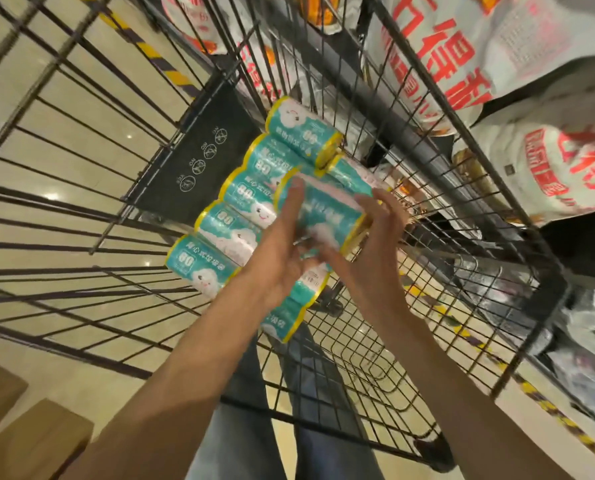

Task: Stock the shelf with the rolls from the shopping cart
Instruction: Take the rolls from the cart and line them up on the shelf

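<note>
Several teal rolls with yellow rims and a cloud face lie in a row inside the black wire shopping cart [375, 334]. One lifted roll [323, 213] sits between both hands above the others. My left hand [282, 244] holds its left side with fingers stretched up along the wrapper. My right hand [375, 233] grips its right yellow end from below and beside. More rolls lie under my hands, such as the nearest left roll [199, 265] and the far roll [303, 133].
The cart's dark child-seat flap [202, 157] stands behind the rolls. White sacks with red print [497, 64] fill the shelf at right. Brown cardboard boxes [36, 441] sit on the tiled floor at lower left. My jeans show through the cart's mesh.
</note>
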